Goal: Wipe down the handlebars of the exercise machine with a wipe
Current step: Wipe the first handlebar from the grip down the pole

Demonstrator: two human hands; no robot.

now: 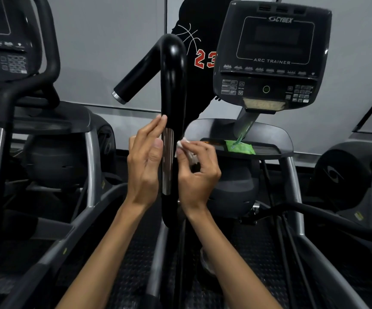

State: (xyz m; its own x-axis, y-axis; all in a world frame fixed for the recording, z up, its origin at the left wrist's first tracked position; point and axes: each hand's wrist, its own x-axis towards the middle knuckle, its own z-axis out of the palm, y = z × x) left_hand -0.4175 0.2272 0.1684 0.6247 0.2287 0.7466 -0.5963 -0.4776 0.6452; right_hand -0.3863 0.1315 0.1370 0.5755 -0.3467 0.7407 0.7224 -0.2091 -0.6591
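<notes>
A black curved handlebar with a vertical silver sensor strip rises in the middle of the view. My left hand rests against its left side, fingers straight and pointing up, thumb near the strip. My right hand is on the handlebar's right side and pinches a small crumpled white wipe against the bar at strip height.
The machine's console stands upper right above a tray holding a green wipe pack. A second machine with its own handlebar stands at the left. A mirror behind shows a reflected dark shirt.
</notes>
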